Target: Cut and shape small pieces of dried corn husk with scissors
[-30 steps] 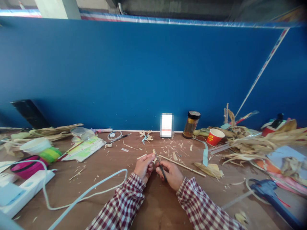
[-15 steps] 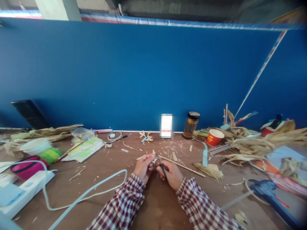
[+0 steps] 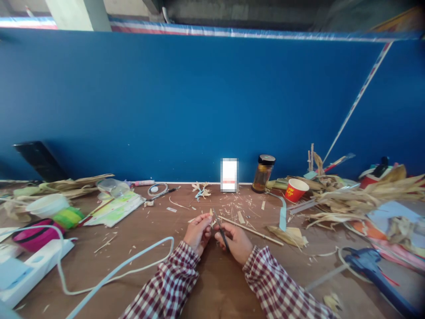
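Observation:
Near the middle of the table, my left hand (image 3: pixel 198 231) pinches a small pale piece of corn husk (image 3: pixel 211 213) between thumb and fingers. My right hand (image 3: pixel 235 239) is closed on a slim pair of dark-handled scissors (image 3: pixel 224 238), whose thin blades point up beside the husk piece. From this view I cannot tell whether the blades touch it. Just beyond my right hand, a thin stick (image 3: pixel 257 231) lies slantwise on the table. Pale clippings (image 3: pixel 237 206) are scattered in front of both hands, and a husk flower shape (image 3: pixel 201 191) lies farther back.
A lidded jar (image 3: pixel 263 175) and red paper cup (image 3: pixel 296 190) stand at the back right, by dried husks (image 3: pixel 372 197). A blue glue gun (image 3: pixel 368 266) lies at right. At left are a power strip (image 3: pixel 40 270), its cable (image 3: pixel 124 261) and a pink container (image 3: pixel 38 235).
The scissors' blades have swung slightly up and left, and their thin tips show more clearly beside the husk piece. Both hands stay almost in place. The whole view has shifted slightly.

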A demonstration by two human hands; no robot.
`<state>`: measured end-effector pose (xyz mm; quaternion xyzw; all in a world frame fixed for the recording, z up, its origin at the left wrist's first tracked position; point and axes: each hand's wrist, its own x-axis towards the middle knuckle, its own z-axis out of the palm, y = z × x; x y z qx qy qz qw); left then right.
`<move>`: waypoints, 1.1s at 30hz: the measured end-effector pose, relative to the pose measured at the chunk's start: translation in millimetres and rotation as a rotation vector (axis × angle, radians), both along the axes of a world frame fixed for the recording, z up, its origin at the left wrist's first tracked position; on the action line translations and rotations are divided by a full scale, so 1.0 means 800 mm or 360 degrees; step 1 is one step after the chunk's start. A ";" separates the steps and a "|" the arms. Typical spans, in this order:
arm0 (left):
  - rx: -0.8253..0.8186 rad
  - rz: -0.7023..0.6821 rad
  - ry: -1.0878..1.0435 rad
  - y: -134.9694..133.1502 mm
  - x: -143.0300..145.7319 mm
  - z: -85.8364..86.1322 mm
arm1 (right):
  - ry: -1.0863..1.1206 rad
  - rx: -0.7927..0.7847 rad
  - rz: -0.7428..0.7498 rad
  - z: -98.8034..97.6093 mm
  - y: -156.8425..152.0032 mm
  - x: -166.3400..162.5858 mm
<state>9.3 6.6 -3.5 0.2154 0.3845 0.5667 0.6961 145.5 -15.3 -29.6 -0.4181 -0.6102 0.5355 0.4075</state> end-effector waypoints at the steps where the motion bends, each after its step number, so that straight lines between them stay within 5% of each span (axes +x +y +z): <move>1: 0.0000 0.0000 0.0008 0.000 0.000 0.000 | -0.0023 0.0015 0.0001 0.001 0.000 0.000; 33: 0.0079 -0.0096 -0.0013 -0.001 -0.002 -0.002 | -0.0156 0.0111 0.0023 0.002 0.000 0.000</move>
